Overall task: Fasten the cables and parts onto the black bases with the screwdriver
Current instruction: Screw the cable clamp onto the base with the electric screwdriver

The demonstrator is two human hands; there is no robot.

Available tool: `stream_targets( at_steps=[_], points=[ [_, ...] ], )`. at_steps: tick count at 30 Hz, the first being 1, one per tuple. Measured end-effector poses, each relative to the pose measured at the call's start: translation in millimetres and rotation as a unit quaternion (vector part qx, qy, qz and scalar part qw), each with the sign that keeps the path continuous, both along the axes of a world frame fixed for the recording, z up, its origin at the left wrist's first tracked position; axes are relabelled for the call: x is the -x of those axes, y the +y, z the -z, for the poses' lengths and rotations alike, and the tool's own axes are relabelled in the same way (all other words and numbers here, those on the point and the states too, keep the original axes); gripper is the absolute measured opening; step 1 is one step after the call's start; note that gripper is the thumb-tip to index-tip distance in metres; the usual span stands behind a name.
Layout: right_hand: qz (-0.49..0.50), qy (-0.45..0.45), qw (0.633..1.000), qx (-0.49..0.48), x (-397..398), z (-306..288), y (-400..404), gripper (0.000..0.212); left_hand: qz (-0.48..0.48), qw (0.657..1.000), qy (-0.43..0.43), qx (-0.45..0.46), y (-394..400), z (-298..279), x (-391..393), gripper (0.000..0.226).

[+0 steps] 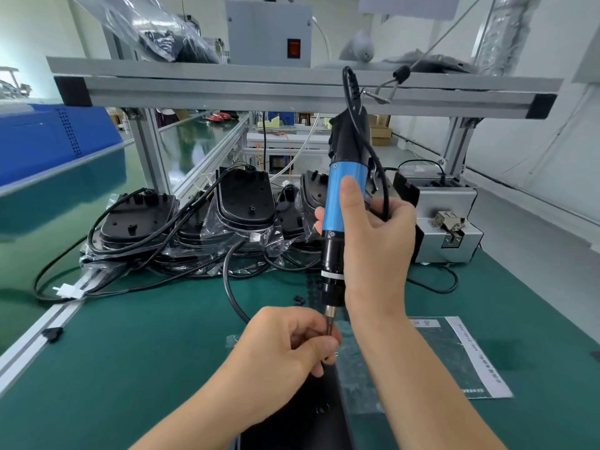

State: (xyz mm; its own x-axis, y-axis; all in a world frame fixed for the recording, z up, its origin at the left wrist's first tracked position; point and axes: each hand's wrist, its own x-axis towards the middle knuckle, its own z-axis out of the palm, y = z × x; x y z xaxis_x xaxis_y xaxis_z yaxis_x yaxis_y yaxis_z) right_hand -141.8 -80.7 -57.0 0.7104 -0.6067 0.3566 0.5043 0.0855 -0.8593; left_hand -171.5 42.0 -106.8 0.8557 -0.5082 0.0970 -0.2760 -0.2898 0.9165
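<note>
My right hand grips the blue and black electric screwdriver, which stands upright over the near part of the green mat. Its thin metal bit points down. My left hand pinches the bit between thumb and fingers just above a black base lying at the bottom edge between my forearms. Most of that base is hidden by my arms. A black cable runs from behind my left hand towards the pile at the back.
A pile of black bases with cables in clear bags fills the back of the mat. A grey metal screw feeder box stands at the right. A clear bag with a printed label lies right of my arm. An aluminium shelf beam crosses overhead.
</note>
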Motion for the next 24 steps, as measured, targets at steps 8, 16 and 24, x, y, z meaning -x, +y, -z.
stream_targets(
  at_steps=[8,16,24],
  points=[
    [0.021,-0.065,0.997,0.023,2,9,-2,0.087,-0.032,0.999,-0.008,-0.009,-3,5,3,0.018],
    [0.093,-0.076,0.973,0.195,4,5,2,0.028,-0.059,0.997,-0.040,-0.024,-2,8,9,0.017],
    [0.034,-0.037,0.984,0.171,6,-3,-3,0.058,-0.088,0.992,-0.077,-0.036,-1,8,16,0.023]
  ],
)
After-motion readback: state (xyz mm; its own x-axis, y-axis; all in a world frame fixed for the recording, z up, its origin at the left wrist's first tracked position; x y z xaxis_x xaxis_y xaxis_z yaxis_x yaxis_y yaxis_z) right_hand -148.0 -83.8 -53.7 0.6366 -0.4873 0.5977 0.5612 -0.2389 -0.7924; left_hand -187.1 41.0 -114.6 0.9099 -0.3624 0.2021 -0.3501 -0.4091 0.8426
